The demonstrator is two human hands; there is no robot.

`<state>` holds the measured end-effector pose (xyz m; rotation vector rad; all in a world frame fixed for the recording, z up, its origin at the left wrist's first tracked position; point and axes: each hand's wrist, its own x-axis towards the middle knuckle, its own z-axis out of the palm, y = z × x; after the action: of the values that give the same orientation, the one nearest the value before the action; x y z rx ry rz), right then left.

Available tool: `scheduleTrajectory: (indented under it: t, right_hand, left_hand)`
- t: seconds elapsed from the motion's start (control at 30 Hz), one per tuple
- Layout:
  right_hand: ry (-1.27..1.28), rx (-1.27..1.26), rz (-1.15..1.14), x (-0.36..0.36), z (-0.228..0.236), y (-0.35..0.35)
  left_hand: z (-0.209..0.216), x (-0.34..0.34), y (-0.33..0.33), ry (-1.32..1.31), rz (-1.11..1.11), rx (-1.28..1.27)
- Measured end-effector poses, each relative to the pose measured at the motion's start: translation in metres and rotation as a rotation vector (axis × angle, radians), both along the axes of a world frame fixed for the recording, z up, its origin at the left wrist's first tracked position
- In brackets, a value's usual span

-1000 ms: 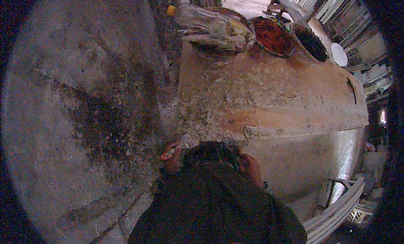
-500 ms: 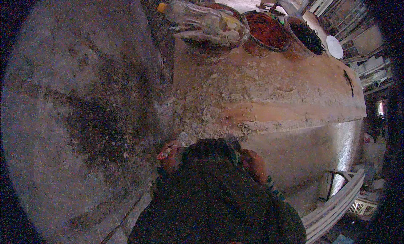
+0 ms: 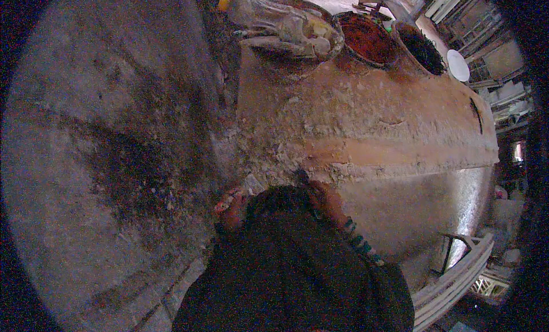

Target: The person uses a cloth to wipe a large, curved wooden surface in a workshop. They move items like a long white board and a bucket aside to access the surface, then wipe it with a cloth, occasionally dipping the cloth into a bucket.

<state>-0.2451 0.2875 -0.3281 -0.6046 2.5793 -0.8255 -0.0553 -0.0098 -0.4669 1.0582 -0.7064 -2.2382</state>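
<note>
My left hand [image 3: 230, 206] and my right hand [image 3: 327, 196] sit at either side of a dark cloth bundle [image 3: 280, 201], low in the middle of the view. The left hand's fingers curl against the cloth. The right hand presses on its other side, with its fingers partly hidden. Green bangles [image 3: 359, 243] ring my right wrist. Both hands are at the near edge of a long slab [image 3: 400, 154] coated with crumbly pale brown material. My dark garment covers my arms below.
At the slab's far end stand a bowl of red matter [image 3: 367, 40], a bowl of dark matter [image 3: 424, 46], a white plate [image 3: 457, 65] and a crumpled clear plastic bag [image 3: 286, 29]. Stained concrete floor [image 3: 114, 160] lies to the left. A white slatted frame [image 3: 457, 275] is at lower right.
The hands and the cloth bundle have edged up toward the slab's near edge. The view has shifted, so the bowls sit higher in the picture.
</note>
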Motion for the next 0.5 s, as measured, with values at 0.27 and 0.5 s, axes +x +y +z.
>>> scheduleTrajectory:
  t: [0.27, 0.5]
  right_hand:
    - [-0.097, 0.163, 0.053, -0.013, -0.026, -0.003]
    - [0.001, -0.161, 0.048, -0.051, -0.020, -0.061]
  left_hand:
    - [0.008, -0.004, -0.005, -0.293, -0.308, -0.618]
    - [0.076, -0.035, -0.002, -0.136, -0.310, -0.400]
